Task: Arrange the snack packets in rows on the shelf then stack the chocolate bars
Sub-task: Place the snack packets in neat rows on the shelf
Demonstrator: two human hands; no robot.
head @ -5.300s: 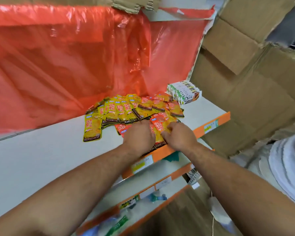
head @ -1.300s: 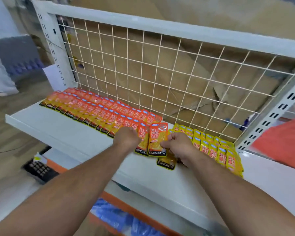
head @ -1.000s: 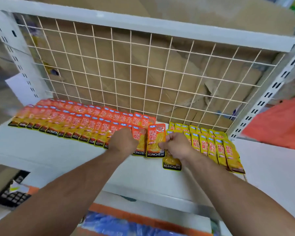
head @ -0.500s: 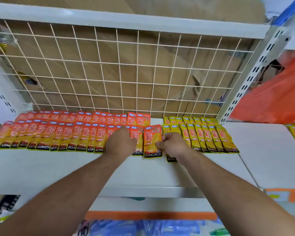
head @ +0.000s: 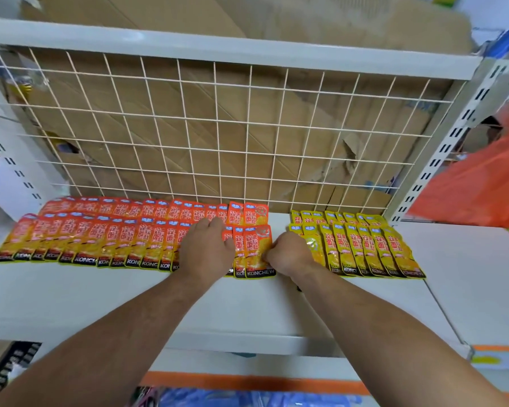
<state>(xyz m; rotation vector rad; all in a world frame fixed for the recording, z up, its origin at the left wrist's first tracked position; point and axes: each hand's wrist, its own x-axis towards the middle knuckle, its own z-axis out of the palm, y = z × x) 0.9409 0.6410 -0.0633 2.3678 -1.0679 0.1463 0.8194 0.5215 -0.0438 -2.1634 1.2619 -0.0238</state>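
Note:
Two overlapping rows of orange snack packets (head: 100, 242) lie along the left and middle of the white shelf (head: 247, 306). Two rows of yellow snack packets (head: 365, 248) lie to the right. My left hand (head: 206, 248) presses flat on the right end of the front orange row. My right hand (head: 288, 254) has its fingers curled and pinches the right edge of the last orange packet (head: 257, 251). It also covers part of the leftmost yellow packet (head: 309, 245). No chocolate bars are in view.
A white wire grid (head: 218, 136) backs the shelf, with cardboard (head: 276, 118) behind it. A slotted upright (head: 441, 148) and an orange plastic bag (head: 482, 186) stand at the right, above a neighbouring shelf (head: 476, 274). Blue packs (head: 247, 398) lie on a lower shelf.
The view has swung to face the shelf squarely. The last orange packet now lies snug against the front row. The yellow packet that stuck out under my right hand has moved back into line.

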